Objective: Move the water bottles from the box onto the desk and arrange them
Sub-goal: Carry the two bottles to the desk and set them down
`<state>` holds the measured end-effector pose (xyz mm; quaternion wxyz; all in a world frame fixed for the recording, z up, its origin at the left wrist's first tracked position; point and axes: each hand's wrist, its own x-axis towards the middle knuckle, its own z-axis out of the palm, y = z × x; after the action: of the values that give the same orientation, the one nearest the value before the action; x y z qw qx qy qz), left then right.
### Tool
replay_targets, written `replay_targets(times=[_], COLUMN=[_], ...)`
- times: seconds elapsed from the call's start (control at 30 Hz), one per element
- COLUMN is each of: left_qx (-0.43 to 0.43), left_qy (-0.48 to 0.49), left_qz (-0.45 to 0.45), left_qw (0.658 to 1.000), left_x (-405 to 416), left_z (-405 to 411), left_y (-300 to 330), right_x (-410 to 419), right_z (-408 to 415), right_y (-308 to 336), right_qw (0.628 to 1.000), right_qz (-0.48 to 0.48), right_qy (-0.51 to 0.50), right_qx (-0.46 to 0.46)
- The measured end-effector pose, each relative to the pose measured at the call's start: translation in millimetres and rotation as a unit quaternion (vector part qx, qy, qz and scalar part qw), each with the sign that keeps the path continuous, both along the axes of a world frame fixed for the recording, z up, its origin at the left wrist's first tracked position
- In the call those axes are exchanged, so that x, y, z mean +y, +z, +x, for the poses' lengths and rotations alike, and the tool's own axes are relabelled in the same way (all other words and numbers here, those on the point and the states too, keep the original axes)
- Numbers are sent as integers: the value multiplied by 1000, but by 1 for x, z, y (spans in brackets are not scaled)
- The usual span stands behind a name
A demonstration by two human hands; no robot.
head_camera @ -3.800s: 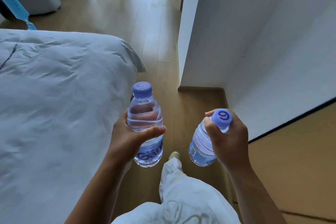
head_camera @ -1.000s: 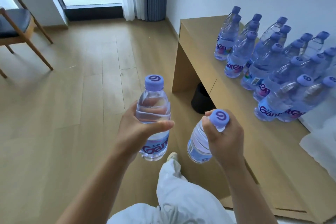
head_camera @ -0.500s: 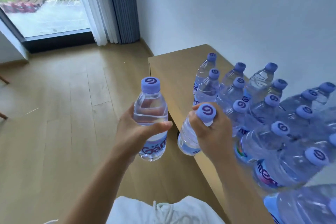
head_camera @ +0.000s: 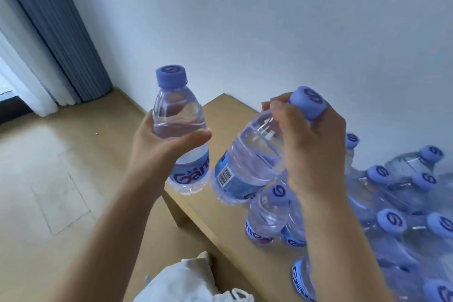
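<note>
My left hand (head_camera: 159, 152) grips an upright clear water bottle (head_camera: 179, 115) with a purple cap round its middle, held over the left end of the wooden desk (head_camera: 225, 223). My right hand (head_camera: 311, 149) grips a second bottle (head_camera: 247, 162) at its neck and cap; this one is tilted, with its base pointing down-left over the desk. Several more capped bottles (head_camera: 389, 223) stand packed together on the desk at the right, just below and behind my right hand. The box is out of view.
A white wall backs the desk. Wooden floor (head_camera: 49, 179) spreads to the left, with a grey curtain (head_camera: 56, 32) at the far left corner. My white trouser leg (head_camera: 183, 282) shows at the bottom, beside the desk's front edge.
I walked from the bed to the desk carrying both bottles. Over the last second both hands rose and moved over the desk's left end, and the right bottle tilted more.
</note>
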<state>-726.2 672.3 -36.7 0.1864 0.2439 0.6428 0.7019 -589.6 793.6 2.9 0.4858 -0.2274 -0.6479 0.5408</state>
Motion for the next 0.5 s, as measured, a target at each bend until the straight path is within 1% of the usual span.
replay_targets(times=[0.13,0.23,0.3,0.4,0.5], left_qx=[22,25,34,42,6], left_qy=[-75,-127,-163,-228,-274], left_qz=[-15,-29,-56,-92,-80], left_qw=[997,991,984,968,958], left_x=[59,111,137,169,192], left_z=[-52,-78,-88,-97,-94], left_y=[11,4,-7,-26,-46], right_x=[30,59,77,103,118], right_z=[-33,-46,-49,-48,-41], right_y=[19,22,19,2,-28], right_qw=[996,981,967,942,921], right_qz=[8,18,26,31,10], right_qy=[-88,-193,-254,-321,-326], right_qx=[20,-3,-26,-94,-215])
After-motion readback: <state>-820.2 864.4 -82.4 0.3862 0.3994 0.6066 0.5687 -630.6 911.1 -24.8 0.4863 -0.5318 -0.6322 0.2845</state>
